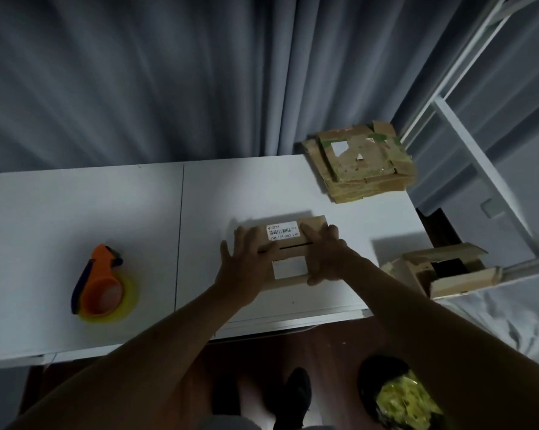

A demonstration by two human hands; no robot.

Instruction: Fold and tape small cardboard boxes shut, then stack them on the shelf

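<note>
My fingers (pixel 246 240) on the left hand (pixel 246 262) lie spread and nearly straight across the top of the small cardboard box (pixel 288 243), pressing its flaps flat; nothing is curled round it on that side. The right hand (pixel 325 259) lies over the box's right end, fingers stretched along the top toward the far edge, while the thumb hooks down at the near right corner, so that hand grasps the box at its end.

The box sits on the white surface (pixel 106 206), a little right of the seam between the two tabletop panels and near the front edge. Its two top flaps meet in a dark slit running left to right between my hands. A white barcode label (pixel 282 232) is stuck on the far flap, and a plain white patch (pixel 290 267) shows on the near flap.

Well to the left on the surface lies the tape dispenser (pixel 102 282), orange with a dark handle, holding a roll of yellowish tape. At the far right corner rests a stack of flattened cardboard (pixel 361 164). Just off the right edge, another box (pixel 445 270) with its flaps open sits on the white shelf frame (pixel 467 141). A grey curtain (pixel 169 72) hangs behind the surface.
</note>
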